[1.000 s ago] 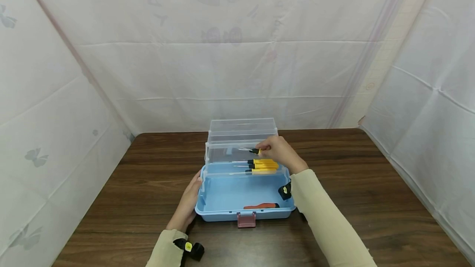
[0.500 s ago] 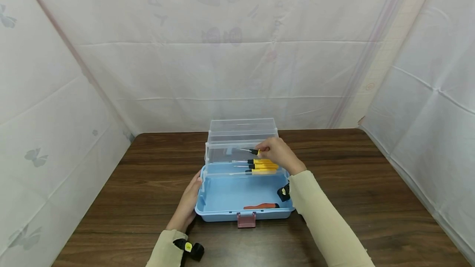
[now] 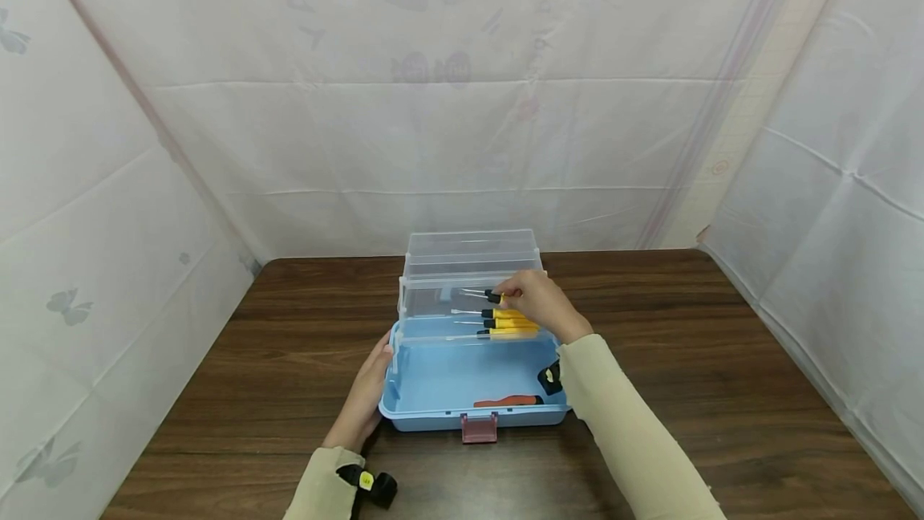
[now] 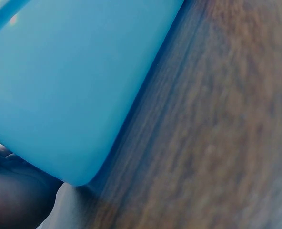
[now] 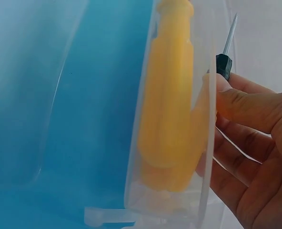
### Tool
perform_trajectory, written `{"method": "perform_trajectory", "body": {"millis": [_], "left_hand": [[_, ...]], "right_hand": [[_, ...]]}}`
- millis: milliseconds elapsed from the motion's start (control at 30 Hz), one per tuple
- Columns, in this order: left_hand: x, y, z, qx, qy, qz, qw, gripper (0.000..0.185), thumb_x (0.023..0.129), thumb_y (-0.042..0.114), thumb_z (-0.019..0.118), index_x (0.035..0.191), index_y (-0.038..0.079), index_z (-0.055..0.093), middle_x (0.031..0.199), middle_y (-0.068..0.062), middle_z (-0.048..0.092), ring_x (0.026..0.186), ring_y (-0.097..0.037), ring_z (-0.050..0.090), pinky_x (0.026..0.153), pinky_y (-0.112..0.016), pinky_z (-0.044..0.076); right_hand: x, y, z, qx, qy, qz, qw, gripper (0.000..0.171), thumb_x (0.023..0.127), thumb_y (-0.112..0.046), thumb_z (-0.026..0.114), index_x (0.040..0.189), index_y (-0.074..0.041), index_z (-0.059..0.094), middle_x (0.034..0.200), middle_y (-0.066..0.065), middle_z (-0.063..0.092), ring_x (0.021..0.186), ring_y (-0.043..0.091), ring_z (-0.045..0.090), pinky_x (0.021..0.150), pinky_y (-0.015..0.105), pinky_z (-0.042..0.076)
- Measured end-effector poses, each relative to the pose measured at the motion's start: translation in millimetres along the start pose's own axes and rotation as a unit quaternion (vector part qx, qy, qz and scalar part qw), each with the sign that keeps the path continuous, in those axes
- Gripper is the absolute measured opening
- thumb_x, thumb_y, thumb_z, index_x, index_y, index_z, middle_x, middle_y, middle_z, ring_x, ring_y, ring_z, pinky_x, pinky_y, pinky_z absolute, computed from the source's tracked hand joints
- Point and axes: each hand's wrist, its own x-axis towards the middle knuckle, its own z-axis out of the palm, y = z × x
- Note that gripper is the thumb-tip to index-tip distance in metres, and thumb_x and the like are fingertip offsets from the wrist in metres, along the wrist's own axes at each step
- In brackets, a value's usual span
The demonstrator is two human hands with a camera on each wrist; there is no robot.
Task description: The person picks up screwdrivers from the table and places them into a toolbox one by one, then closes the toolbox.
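Note:
A light blue toolbox (image 3: 447, 371) with clear trays folded out stands on the table. Against its left side, my left hand (image 3: 366, 387) holds the wall with the thumb at the rim. My right hand (image 3: 541, 302) pinches a yellow-handled screwdriver (image 3: 495, 298) just over the rear clear tray (image 3: 426, 299); in the right wrist view its black collar and metal shaft (image 5: 230, 33) show past the fingertips. A second dark collar and shaft appear close beside it. Several yellow-handled screwdrivers (image 3: 514, 324) lie in the nearer tray, also seen through its wall.
An orange-handled tool (image 3: 508, 401) lies in the toolbox's bottom by the front wall. A dusky pink latch (image 3: 479, 428) hangs at the front. Dark wood table (image 3: 722, 392) surrounds the box; pale cloth (image 3: 462, 143) hangs behind and at both sides.
My right hand has come slightly lower, still pinching the screwdriver. A second shaft now shows beside the held one. My left hand and the toolbox have stayed put.

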Motion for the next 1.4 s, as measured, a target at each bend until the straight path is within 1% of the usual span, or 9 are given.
{"method": "perform_trajectory", "body": {"millis": [233,333,533,667,833,1100,1300,1400], "left_hand": [[-0.1,0.8,-0.4,0.001,0.0,-0.002,1.0,0.055,0.106,0.04,0.021,0.156,0.02,0.011,0.162,-0.013,0.009,0.148,-0.039,0.011,0.115,-0.059,0.015],[-0.2,1.1,-0.6,0.001,0.0,-0.003,1.0,0.054,0.106,0.04,0.021,0.156,0.02,0.012,0.162,-0.013,0.009,0.148,-0.039,0.011,0.115,-0.059,0.016],[-0.7,0.7,-0.6,0.0,-0.002,0.001,1.0,0.054,0.106,0.04,0.021,0.156,0.02,0.012,0.162,-0.013,0.009,0.148,-0.038,0.011,0.115,-0.058,0.015],[-0.8,0.4,-0.3,0.0,-0.003,0.005,1.0,0.056,0.106,0.042,0.021,0.156,0.019,0.012,0.162,-0.013,0.01,0.148,-0.038,0.011,0.115,-0.058,0.015],[-1.4,0.6,0.3,0.004,-0.003,0.005,1.0,0.059,0.104,0.046,0.022,0.156,0.02,0.011,0.162,-0.013,0.01,0.148,-0.038,0.01,0.115,-0.058,0.015],[-2.0,0.7,-0.3,0.001,-0.002,-0.002,1.0,0.057,0.105,0.045,0.022,0.156,0.022,0.012,0.162,-0.012,0.01,0.148,-0.038,0.012,0.115,-0.058,0.016],[-2.8,2.0,-0.6,0.002,0.0,-0.004,1.0,0.055,0.106,0.042,0.022,0.156,0.022,0.012,0.162,-0.012,0.01,0.148,-0.039,0.011,0.115,-0.058,0.016],[-2.8,2.8,-0.6,0.003,0.002,-0.007,1.0,0.055,0.105,0.043,0.022,0.156,0.022,0.013,0.162,-0.012,0.01,0.148,-0.038,0.012,0.115,-0.058,0.016]], "right_hand": [[-1.4,-0.7,2.1,0.016,-0.002,0.007,1.0,0.022,0.09,-0.004,0.064,0.109,-0.008,0.074,0.114,0.009,0.069,0.096,0.022,0.064,0.088,0.038,0.055],[-1.2,-0.3,3.6,0.019,-0.003,0.01,1.0,0.021,0.091,-0.004,0.064,0.109,-0.008,0.074,0.114,0.009,0.069,0.098,0.023,0.065,0.088,0.039,0.055],[-0.3,0.5,6.0,0.014,-0.003,0.007,1.0,0.019,0.09,-0.004,0.064,0.106,-0.008,0.075,0.11,0.009,0.07,0.094,0.021,0.065,0.086,0.036,0.056],[-0.5,0.2,5.9,0.014,-0.005,0.005,1.0,0.019,0.09,-0.003,0.065,0.105,-0.007,0.075,0.11,0.009,0.07,0.092,0.02,0.064,0.086,0.036,0.056],[-1.4,0.5,5.5,0.015,-0.015,0.016,1.0,0.02,0.09,-0.003,0.064,0.107,-0.007,0.074,0.11,0.009,0.07,0.087,0.018,0.062,0.085,0.034,0.056],[-2.4,1.2,6.2,0.023,-0.015,0.027,0.999,0.02,0.09,-0.002,0.064,0.108,-0.004,0.073,0.11,0.01,0.07,0.089,0.019,0.062,0.089,0.036,0.055],[-2.4,1.2,6.1,0.016,-0.011,0.02,1.0,0.019,0.089,-0.002,0.065,0.106,-0.004,0.073,0.108,0.01,0.07,0.088,0.019,0.062,0.088,0.036,0.055],[-2.2,1.9,6.9,0.015,-0.009,0.021,1.0,0.019,0.09,-0.003,0.065,0.106,-0.004,0.073,0.108,0.01,0.07,0.087,0.019,0.062,0.088,0.036,0.055]]}}
